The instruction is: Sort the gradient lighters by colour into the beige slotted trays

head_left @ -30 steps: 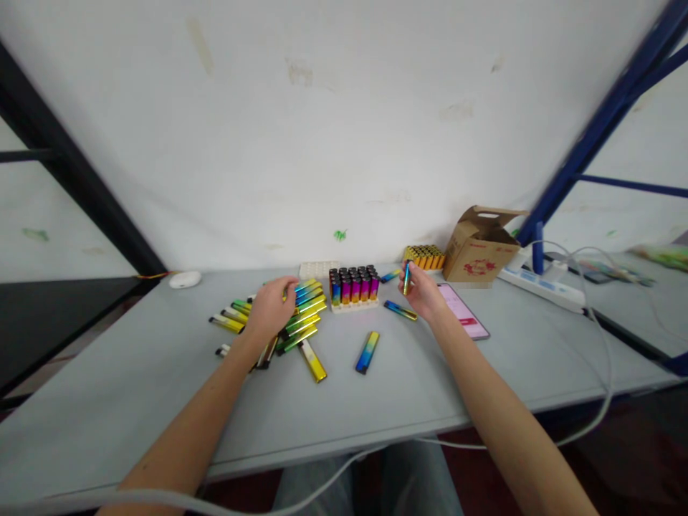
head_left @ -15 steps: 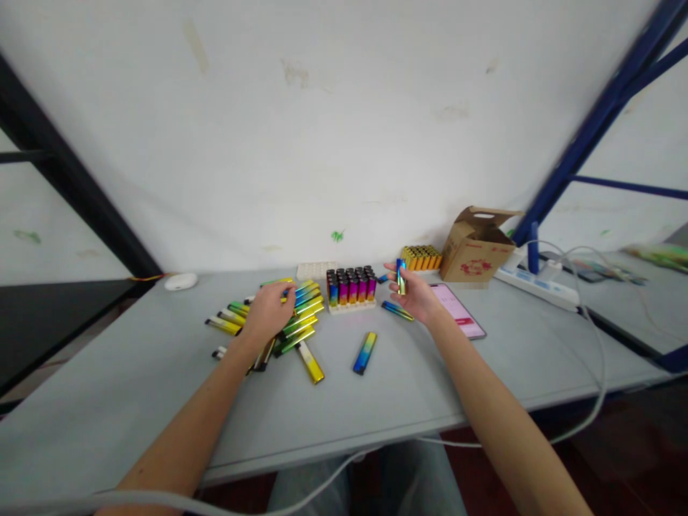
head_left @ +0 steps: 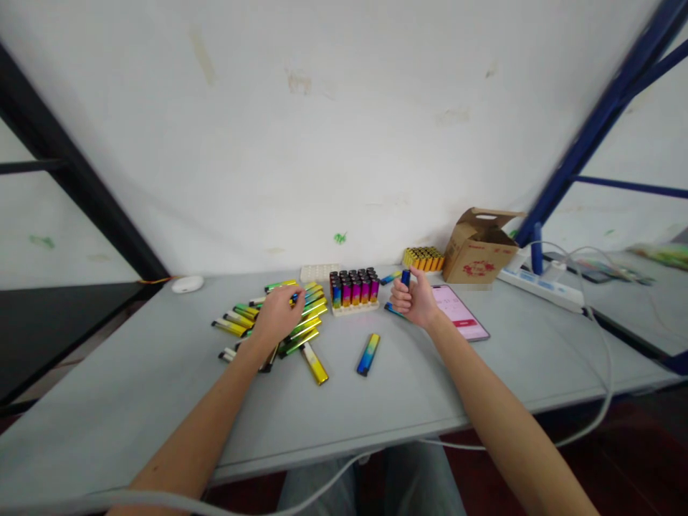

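My right hand (head_left: 416, 301) is wrapped round a shiny blue lighter (head_left: 405, 278), its dark blue top standing up past the fingers. My left hand (head_left: 279, 313) is over a loose pile of lighters (head_left: 309, 322) in yellow, green and blue, with dark ends. Its fingers are closed, and a bit of a blue lighter (head_left: 294, 297) shows at their tips; the rest is hidden. Between the hands, purple, orange and blue lighters (head_left: 356, 290) stand upright in a white holder (head_left: 355, 309). One blue-and-yellow lighter (head_left: 368, 354) lies alone in front; another (head_left: 394, 309) lies partly behind my right hand.
An open cardboard box (head_left: 476, 254) stands at the back right beside yellow-orange lighters (head_left: 424, 259) in a tray. A phone (head_left: 459, 312) lies by my right forearm. Further right is a power strip (head_left: 542, 287) with white cables. A white tray (head_left: 319, 272) lies against the wall.
My right hand has turned and closed further round its lighter, now held upright with mostly its top showing. My left hand stays at the pile. The view has shifted slightly.
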`<state>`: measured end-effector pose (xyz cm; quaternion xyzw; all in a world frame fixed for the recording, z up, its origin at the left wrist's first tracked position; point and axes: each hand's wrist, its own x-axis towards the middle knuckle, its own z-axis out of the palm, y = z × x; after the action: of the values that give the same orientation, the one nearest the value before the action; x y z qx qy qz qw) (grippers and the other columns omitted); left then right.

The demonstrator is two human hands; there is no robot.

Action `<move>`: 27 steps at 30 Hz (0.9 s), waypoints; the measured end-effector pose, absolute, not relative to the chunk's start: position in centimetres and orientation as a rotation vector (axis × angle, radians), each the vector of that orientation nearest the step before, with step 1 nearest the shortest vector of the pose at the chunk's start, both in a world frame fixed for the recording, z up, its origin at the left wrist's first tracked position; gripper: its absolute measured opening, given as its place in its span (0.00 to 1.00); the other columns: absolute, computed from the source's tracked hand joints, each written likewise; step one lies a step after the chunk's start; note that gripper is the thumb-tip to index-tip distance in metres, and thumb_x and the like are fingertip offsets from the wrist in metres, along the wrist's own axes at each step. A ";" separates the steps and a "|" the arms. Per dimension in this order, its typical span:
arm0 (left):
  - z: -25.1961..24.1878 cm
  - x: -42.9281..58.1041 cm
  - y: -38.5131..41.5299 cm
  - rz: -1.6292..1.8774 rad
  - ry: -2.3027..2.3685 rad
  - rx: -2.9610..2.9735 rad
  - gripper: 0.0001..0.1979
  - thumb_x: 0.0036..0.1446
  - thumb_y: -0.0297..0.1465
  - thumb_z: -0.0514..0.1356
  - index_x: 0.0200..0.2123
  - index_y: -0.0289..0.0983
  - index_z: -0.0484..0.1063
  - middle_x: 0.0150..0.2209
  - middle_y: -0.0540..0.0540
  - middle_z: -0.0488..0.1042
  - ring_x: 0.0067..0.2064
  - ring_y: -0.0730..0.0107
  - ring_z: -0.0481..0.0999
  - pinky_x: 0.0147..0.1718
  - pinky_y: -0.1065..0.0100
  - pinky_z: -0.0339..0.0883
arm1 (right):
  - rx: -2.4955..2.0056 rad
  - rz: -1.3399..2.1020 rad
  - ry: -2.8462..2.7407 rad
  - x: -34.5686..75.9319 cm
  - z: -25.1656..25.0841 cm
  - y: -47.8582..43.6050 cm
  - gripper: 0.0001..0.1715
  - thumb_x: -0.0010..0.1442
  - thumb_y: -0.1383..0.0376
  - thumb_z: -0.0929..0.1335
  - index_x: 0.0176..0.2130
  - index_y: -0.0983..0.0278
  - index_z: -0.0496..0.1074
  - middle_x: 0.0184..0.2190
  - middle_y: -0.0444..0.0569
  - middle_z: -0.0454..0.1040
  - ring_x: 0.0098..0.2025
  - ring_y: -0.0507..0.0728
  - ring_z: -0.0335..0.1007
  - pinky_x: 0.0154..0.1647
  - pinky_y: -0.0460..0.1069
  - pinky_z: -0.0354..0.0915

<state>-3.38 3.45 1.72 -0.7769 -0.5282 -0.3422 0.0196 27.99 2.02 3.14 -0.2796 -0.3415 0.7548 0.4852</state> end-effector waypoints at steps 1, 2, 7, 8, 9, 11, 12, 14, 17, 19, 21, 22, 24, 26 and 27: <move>1.8 -3.3 3.4 -1.061 -1.635 -2.416 0.16 0.59 0.37 0.49 0.34 0.37 0.76 0.39 0.40 0.80 0.42 0.54 0.77 0.47 0.55 0.69 | -0.682 1.832 -0.832 27.9 3.0 2.1 0.31 0.58 0.41 0.59 0.18 0.60 0.51 0.13 0.35 0.42 0.15 0.47 0.33 0.12 0.42 0.41; 1.8 -3.3 3.3 -1.062 -1.632 -2.419 0.16 0.59 0.37 0.50 0.34 0.37 0.76 0.38 0.40 0.80 0.42 0.54 0.77 0.47 0.55 0.69 | -0.681 1.823 -0.833 27.8 2.8 2.1 0.31 0.58 0.42 0.58 0.18 0.60 0.51 0.13 0.35 0.41 0.15 0.47 0.32 0.11 0.42 0.41; 1.6 -3.1 3.2 -1.079 -1.613 -2.418 0.15 0.58 0.36 0.50 0.34 0.38 0.76 0.38 0.40 0.80 0.42 0.55 0.77 0.48 0.56 0.69 | -0.673 1.813 -0.853 27.2 2.5 2.1 0.29 0.57 0.45 0.59 0.16 0.60 0.52 0.12 0.35 0.42 0.14 0.46 0.32 0.11 0.42 0.41; 1.5 -3.1 3.2 -1.080 -1.605 -2.422 0.15 0.58 0.36 0.51 0.33 0.38 0.76 0.37 0.40 0.80 0.42 0.55 0.77 0.48 0.56 0.69 | -0.673 1.815 -0.857 27.1 2.5 2.1 0.29 0.57 0.45 0.59 0.16 0.60 0.52 0.12 0.35 0.42 0.14 0.46 0.32 0.11 0.42 0.41; 1.5 -3.1 3.2 -1.078 -1.597 -2.427 0.15 0.58 0.36 0.51 0.33 0.38 0.76 0.37 0.40 0.80 0.42 0.55 0.77 0.48 0.56 0.69 | -0.669 1.816 -0.856 27.1 2.6 2.0 0.29 0.57 0.45 0.59 0.17 0.60 0.52 0.12 0.35 0.42 0.14 0.46 0.32 0.11 0.42 0.41; 1.3 -3.1 3.3 -1.066 -1.579 -2.442 0.15 0.59 0.36 0.51 0.34 0.38 0.76 0.37 0.41 0.80 0.43 0.55 0.77 0.48 0.56 0.69 | -0.653 1.818 -0.844 27.0 2.7 1.9 0.29 0.57 0.45 0.59 0.17 0.60 0.51 0.13 0.35 0.42 0.14 0.47 0.33 0.12 0.42 0.42; 1.2 -3.1 3.3 -1.055 -1.571 -2.451 0.15 0.59 0.36 0.51 0.34 0.38 0.76 0.37 0.41 0.79 0.43 0.55 0.77 0.49 0.56 0.68 | -0.644 1.822 -0.836 27.0 2.7 1.9 0.29 0.56 0.44 0.59 0.17 0.60 0.51 0.13 0.35 0.42 0.15 0.47 0.34 0.12 0.42 0.42; 1.1 -3.2 3.3 -1.023 -1.561 -2.465 0.15 0.60 0.36 0.50 0.34 0.37 0.76 0.37 0.41 0.79 0.43 0.56 0.76 0.49 0.56 0.68 | -0.629 1.834 -0.823 27.1 2.8 1.8 0.29 0.56 0.44 0.59 0.17 0.60 0.51 0.13 0.35 0.42 0.15 0.47 0.34 0.12 0.41 0.43; 1.0 -3.2 3.3 -0.986 -1.570 -2.462 0.16 0.60 0.36 0.50 0.35 0.36 0.75 0.38 0.40 0.79 0.43 0.56 0.76 0.49 0.56 0.67 | -0.625 1.842 -0.819 27.1 2.8 1.8 0.28 0.56 0.45 0.60 0.17 0.60 0.51 0.13 0.35 0.42 0.15 0.47 0.34 0.12 0.42 0.43; 0.9 -3.3 3.4 -0.967 -1.574 -2.464 0.16 0.60 0.36 0.50 0.35 0.36 0.75 0.38 0.40 0.79 0.43 0.56 0.75 0.49 0.56 0.67 | -0.628 1.840 -0.816 27.1 2.8 1.9 0.28 0.56 0.46 0.60 0.17 0.60 0.51 0.13 0.35 0.41 0.15 0.47 0.33 0.12 0.42 0.43; 0.9 -3.3 3.4 -0.943 -1.571 -2.479 0.16 0.60 0.36 0.50 0.35 0.35 0.75 0.38 0.40 0.79 0.43 0.57 0.75 0.50 0.56 0.66 | -0.629 1.834 -0.808 27.1 2.7 1.9 0.27 0.56 0.47 0.59 0.16 0.60 0.51 0.13 0.35 0.41 0.14 0.47 0.32 0.11 0.42 0.42; 0.9 -3.3 3.4 -0.932 -1.568 -2.487 0.15 0.60 0.35 0.50 0.35 0.35 0.75 0.38 0.40 0.79 0.42 0.57 0.75 0.50 0.56 0.66 | -0.627 1.832 -0.803 27.1 2.7 1.9 0.27 0.56 0.47 0.59 0.16 0.60 0.52 0.13 0.35 0.41 0.14 0.47 0.32 0.11 0.42 0.42; 0.9 -3.2 3.3 -0.915 -1.563 -2.499 0.15 0.60 0.35 0.50 0.35 0.35 0.75 0.38 0.40 0.79 0.42 0.57 0.75 0.49 0.56 0.66 | -0.622 1.827 -0.797 27.1 2.7 1.9 0.27 0.57 0.47 0.58 0.17 0.60 0.52 0.13 0.35 0.41 0.14 0.47 0.32 0.12 0.42 0.42; 1.0 -3.2 3.3 -0.912 -1.554 -2.508 0.15 0.59 0.34 0.50 0.35 0.35 0.75 0.38 0.39 0.79 0.43 0.56 0.75 0.49 0.56 0.66 | -0.616 1.823 -0.801 27.1 2.7 1.9 0.27 0.58 0.47 0.57 0.17 0.60 0.51 0.13 0.35 0.41 0.14 0.47 0.33 0.12 0.42 0.43; 1.0 -3.2 3.2 -0.915 -1.551 -2.510 0.15 0.59 0.34 0.50 0.35 0.34 0.75 0.38 0.39 0.79 0.43 0.56 0.75 0.49 0.55 0.66 | -0.614 1.821 -0.806 27.0 2.7 1.9 0.27 0.58 0.47 0.57 0.17 0.60 0.51 0.13 0.35 0.42 0.14 0.47 0.33 0.12 0.42 0.43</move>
<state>-3.19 3.24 1.00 -0.8123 -0.5018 -0.2961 0.0265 27.00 1.92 2.70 -0.2542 -0.3338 0.7546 0.5045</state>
